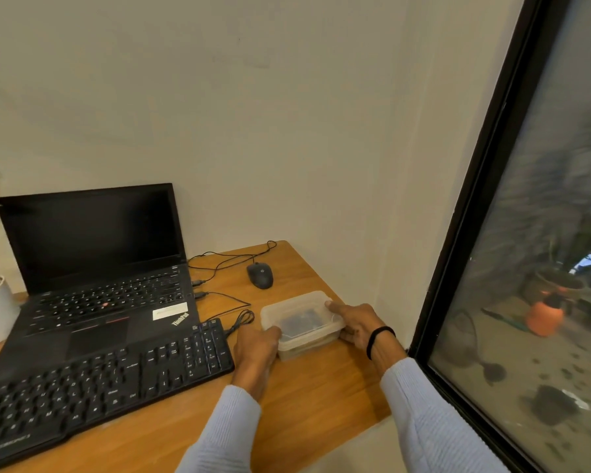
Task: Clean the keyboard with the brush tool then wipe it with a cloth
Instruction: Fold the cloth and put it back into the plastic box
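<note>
Lidded plastic container, bench right end: clasped by left hand and right hand, fingers closed on its sides. Flanked by black keyboard; mouse behind.

Soft dim daylight, warped edges.

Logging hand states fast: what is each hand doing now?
Left hand: fingers closed on the plastic container's left side.
Right hand: gripping the container's right side, index finger on its lid.

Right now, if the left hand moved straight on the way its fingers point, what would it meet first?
The left hand already touches the near-left corner of the lidded plastic container, so it would push straight against that box. Nothing else seems to lie between them.
</note>
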